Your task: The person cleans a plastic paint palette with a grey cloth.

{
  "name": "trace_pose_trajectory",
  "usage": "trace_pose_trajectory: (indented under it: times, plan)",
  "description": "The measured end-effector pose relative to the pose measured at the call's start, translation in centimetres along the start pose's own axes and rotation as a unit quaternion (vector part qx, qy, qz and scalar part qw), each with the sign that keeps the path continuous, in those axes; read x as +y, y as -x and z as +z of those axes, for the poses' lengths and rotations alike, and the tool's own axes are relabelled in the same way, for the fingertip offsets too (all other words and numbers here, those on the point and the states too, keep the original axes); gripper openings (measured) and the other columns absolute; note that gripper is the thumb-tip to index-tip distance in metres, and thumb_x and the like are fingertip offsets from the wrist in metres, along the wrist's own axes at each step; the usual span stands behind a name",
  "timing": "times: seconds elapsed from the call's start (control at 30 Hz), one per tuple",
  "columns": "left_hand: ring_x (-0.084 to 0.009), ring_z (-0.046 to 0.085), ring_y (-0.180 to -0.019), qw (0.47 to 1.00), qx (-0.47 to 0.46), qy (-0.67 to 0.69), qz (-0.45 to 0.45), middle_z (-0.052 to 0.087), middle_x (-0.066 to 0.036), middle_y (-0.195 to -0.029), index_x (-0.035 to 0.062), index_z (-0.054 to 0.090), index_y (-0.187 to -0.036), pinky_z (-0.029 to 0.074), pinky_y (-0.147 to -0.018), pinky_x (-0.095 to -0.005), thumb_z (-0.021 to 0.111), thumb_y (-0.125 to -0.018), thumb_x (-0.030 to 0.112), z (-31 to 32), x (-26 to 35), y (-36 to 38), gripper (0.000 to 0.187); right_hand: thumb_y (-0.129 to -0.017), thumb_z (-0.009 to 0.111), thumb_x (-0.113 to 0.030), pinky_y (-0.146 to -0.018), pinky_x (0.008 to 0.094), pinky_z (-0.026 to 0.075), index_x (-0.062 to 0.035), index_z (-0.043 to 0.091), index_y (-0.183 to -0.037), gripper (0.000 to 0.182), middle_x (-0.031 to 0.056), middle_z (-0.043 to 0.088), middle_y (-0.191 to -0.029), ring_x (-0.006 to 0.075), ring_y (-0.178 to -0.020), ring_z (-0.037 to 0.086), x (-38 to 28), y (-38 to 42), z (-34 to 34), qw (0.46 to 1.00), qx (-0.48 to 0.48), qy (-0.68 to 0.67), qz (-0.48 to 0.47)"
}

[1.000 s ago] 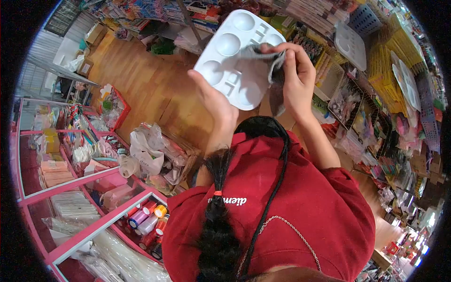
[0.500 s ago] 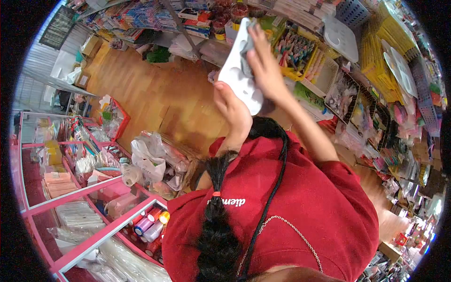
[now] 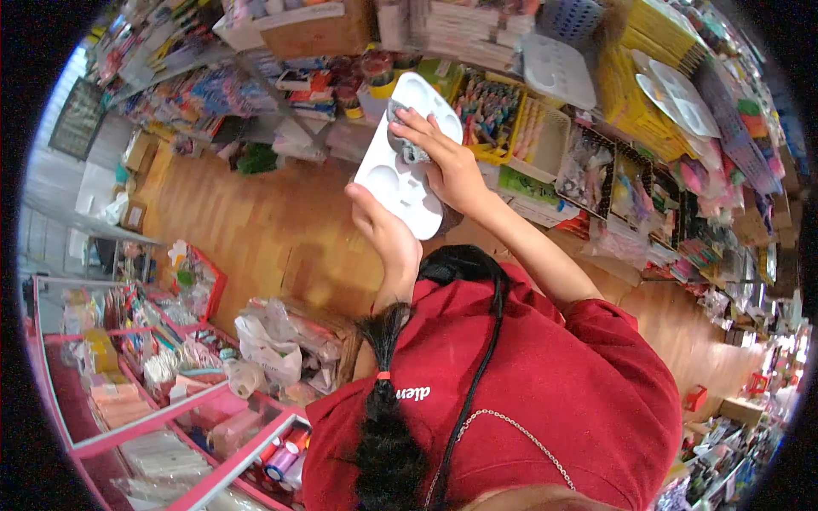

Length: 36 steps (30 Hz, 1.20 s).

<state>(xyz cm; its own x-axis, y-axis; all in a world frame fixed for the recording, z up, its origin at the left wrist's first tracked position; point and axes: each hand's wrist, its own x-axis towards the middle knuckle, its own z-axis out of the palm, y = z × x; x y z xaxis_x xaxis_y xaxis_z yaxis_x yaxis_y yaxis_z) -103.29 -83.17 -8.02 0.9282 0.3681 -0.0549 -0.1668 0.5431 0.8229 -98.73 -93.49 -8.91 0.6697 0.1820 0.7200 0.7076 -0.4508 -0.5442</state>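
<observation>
A white plastic paint palette (image 3: 377, 162) with round wells is held up in front of me, tilted so its welled face shows. My left hand (image 3: 388, 234) grips its lower left edge, the thumb along the rim and the other fingers hidden behind. My right hand (image 3: 450, 170) lies over the upper middle of the palette. Under its fingers a crumpled grey cloth (image 3: 414, 154) is pressed against the wells.
Behind the palette, shelves carry a yellow basket (image 3: 486, 115) of small colourful items and more white palettes (image 3: 558, 72). At lower left stands a pink-framed glass display case (image 3: 153, 417). Plastic bags (image 3: 273, 345) sit beside it on the wooden floor (image 3: 230, 230) side.
The palette has come lower and left in view and turned its welled face more toward me. My right hand and the cloth have moved with it. The whole view has shifted slightly.
</observation>
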Motion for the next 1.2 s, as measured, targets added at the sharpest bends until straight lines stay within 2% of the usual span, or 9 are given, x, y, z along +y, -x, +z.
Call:
trace_pose_trajectory:
  times: [0.2, 0.27, 0.33, 0.4, 0.5, 0.77, 0.93, 1.07, 1.2]
  plan:
    - [-0.0204, 0.053, -0.101, 1.000, 0.007, -0.019, -0.023, 0.053, -0.012, -0.113, -0.0043, 0.046, -0.117, 0.044, -0.085, -0.0329, 0.031, -0.095, 0.050, 0.9, -1.7, 0.5, 0.060, -0.071, 0.047, 0.016, -0.105, 0.0361, 0.032, -0.0067, 0.055, -0.118, 0.052, 0.0171, 0.051, -0.125, 0.0294, -0.124, 0.041, 2.4, -0.6, -5.4, 0.983, 0.127, 0.017, 0.132]
    - [-0.0202, 0.052, -0.102, 0.999, -0.001, 0.009, -0.038, 0.052, -0.012, -0.114, -0.0037, 0.046, -0.118, 0.043, -0.086, -0.0328, 0.032, -0.095, 0.050, 2.2, -1.9, 0.2, 0.060, -0.070, 0.043, 0.017, -0.103, 0.0349, 0.034, -0.0065, 0.054, -0.119, 0.056, 0.0166, 0.052, -0.124, 0.0298, -0.122, 0.043, 0.0, -0.1, -6.6, 0.990, 0.114, 0.039, 0.073]
    - [-0.0199, 0.051, -0.103, 0.998, 0.004, 0.032, -0.058, 0.051, -0.012, -0.115, -0.0031, 0.045, -0.118, 0.042, -0.087, -0.0326, 0.033, -0.095, 0.051, 3.4, -2.4, 0.3, 0.060, -0.067, 0.051, 0.010, -0.104, 0.0388, 0.034, -0.0118, 0.050, -0.125, 0.062, 0.0116, 0.047, -0.132, 0.0288, -0.123, 0.043, -2.3, 2.3, -6.3, 0.996, -0.052, 0.000, 0.071]
    - [-0.0184, 0.051, -0.102, 0.997, -0.049, 0.002, -0.053, 0.052, -0.011, -0.114, -0.0027, 0.046, -0.117, 0.043, -0.087, -0.0322, 0.031, -0.096, 0.049, 4.0, -3.2, 1.6, 0.057, -0.070, 0.060, -0.005, -0.106, 0.0415, 0.030, -0.0144, 0.048, -0.128, 0.060, 0.0077, 0.045, -0.135, 0.0229, -0.128, 0.039, -1.5, 3.8, -5.0, 0.991, -0.104, 0.079, 0.005]
    - [-0.0166, 0.051, -0.101, 0.991, -0.130, -0.008, -0.010, 0.052, -0.011, -0.112, -0.0032, 0.046, -0.115, 0.042, -0.085, -0.0311, 0.029, -0.098, 0.044, 5.2, -4.9, 3.4, 0.054, -0.070, 0.065, -0.009, -0.108, 0.0420, 0.025, -0.0129, 0.054, -0.123, 0.055, 0.0060, 0.051, -0.130, 0.0225, -0.126, 0.042, 1.0, 5.0, -7.6, 0.984, -0.031, 0.138, -0.107]
    - [-0.0247, 0.051, -0.108, 0.983, -0.087, -0.154, 0.047, 0.050, -0.016, -0.117, -0.0034, 0.041, -0.119, 0.044, -0.091, -0.0376, 0.029, -0.095, 0.052, 9.7, -6.1, 5.9, 0.061, -0.077, 0.059, -0.009, -0.102, 0.0380, 0.037, -0.0118, 0.064, -0.111, 0.034, 0.0068, 0.058, -0.120, 0.0224, -0.114, 0.054, 3.0, 4.3, -14.4, 0.970, -0.014, 0.128, -0.204]
    - [-0.0296, 0.051, -0.110, 0.994, 0.065, -0.088, -0.011, 0.048, -0.022, -0.120, -0.0095, 0.035, -0.125, 0.046, -0.089, -0.0411, 0.035, -0.090, 0.058, 12.6, -3.1, 5.3, 0.076, -0.071, 0.052, 0.007, -0.093, 0.0376, 0.047, -0.0072, 0.062, -0.111, 0.043, 0.0107, 0.058, -0.117, 0.0280, -0.111, 0.055, 7.1, 4.2, -17.5, 0.986, 0.004, 0.097, -0.138]
    - [-0.0307, 0.049, -0.113, 0.994, 0.045, -0.101, 0.025, 0.045, -0.020, -0.127, -0.0060, 0.035, -0.128, 0.042, -0.094, -0.0433, 0.036, -0.090, 0.057, 12.1, -2.2, 4.6, 0.074, -0.066, 0.049, 0.014, -0.097, 0.0381, 0.043, -0.0090, 0.057, -0.117, 0.056, 0.0123, 0.055, -0.122, 0.0297, -0.118, 0.048, 10.9, 7.0, -19.3, 0.993, 0.003, 0.118, -0.003]
    - [-0.0296, 0.046, -0.116, 0.996, -0.054, 0.055, -0.041, 0.045, -0.016, -0.129, -0.0005, 0.036, -0.130, 0.038, -0.099, -0.0447, 0.038, -0.090, 0.057, 13.4, 0.6, 4.1, 0.070, -0.064, 0.047, 0.016, -0.098, 0.0387, 0.042, -0.0109, 0.055, -0.118, 0.061, 0.0135, 0.053, -0.124, 0.0314, -0.119, 0.047, 12.4, 10.5, -22.7, 0.984, 0.013, 0.109, 0.142]
